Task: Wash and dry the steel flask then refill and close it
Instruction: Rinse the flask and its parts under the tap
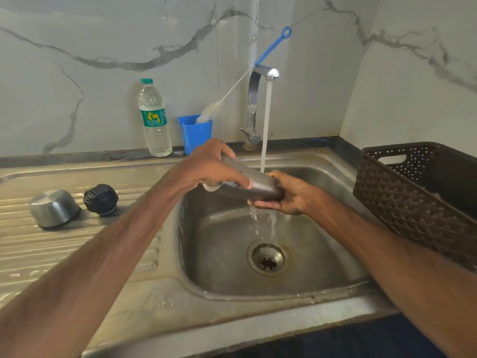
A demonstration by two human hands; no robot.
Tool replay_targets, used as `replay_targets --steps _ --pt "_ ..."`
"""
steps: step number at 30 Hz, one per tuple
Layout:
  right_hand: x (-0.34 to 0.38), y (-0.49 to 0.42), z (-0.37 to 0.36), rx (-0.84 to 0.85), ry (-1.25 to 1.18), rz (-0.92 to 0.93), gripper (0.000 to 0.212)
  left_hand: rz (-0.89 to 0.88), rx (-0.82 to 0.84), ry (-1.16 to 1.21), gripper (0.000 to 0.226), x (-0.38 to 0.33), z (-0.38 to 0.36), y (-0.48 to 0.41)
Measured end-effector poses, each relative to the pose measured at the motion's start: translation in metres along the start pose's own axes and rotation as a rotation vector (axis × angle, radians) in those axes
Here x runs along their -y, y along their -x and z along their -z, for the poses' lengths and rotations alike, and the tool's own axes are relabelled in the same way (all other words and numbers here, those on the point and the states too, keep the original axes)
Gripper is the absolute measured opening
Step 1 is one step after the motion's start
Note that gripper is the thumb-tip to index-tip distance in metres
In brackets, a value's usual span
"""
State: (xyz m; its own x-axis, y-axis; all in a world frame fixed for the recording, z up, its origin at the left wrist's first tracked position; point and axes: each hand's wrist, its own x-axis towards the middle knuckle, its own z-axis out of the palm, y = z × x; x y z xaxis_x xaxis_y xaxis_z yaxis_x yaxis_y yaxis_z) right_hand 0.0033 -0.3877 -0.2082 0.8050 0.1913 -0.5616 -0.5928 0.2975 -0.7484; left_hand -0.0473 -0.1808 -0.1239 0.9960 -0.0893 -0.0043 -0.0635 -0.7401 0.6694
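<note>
- Forearms (103,254) reach over the sink (165,288); the left hand (209,166) grips the flask (255,183) near its mouth, and the right hand (284,196) wraps its base.
- The wet steel is probably rigid and slippery, so holding both ends looks safest.

Two bare forearms reach from the lower corners toward the frame's centre. The left hand (210,167) grips the flask (259,187) from above; the right hand (287,196) curls under its base.
</note>
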Motion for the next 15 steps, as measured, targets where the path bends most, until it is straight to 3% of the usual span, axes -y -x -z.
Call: replay_targets --steps 6,11,15 --pt "0.002 -0.005 0.002 0.042 -0.066 -0.034 0.046 -0.070 -0.208 0.106 0.070 -0.018 -0.002 0.010" --pt "0.003 -0.004 0.004 0.040 -0.102 -0.049 0.051 -0.072 -0.209 0.158 0.067 -0.027 -0.006 0.019" --pt "0.003 0.000 0.001 0.042 -0.115 0.010 0.042 -0.047 -0.182 0.164 0.061 -0.026 -0.004 0.019"
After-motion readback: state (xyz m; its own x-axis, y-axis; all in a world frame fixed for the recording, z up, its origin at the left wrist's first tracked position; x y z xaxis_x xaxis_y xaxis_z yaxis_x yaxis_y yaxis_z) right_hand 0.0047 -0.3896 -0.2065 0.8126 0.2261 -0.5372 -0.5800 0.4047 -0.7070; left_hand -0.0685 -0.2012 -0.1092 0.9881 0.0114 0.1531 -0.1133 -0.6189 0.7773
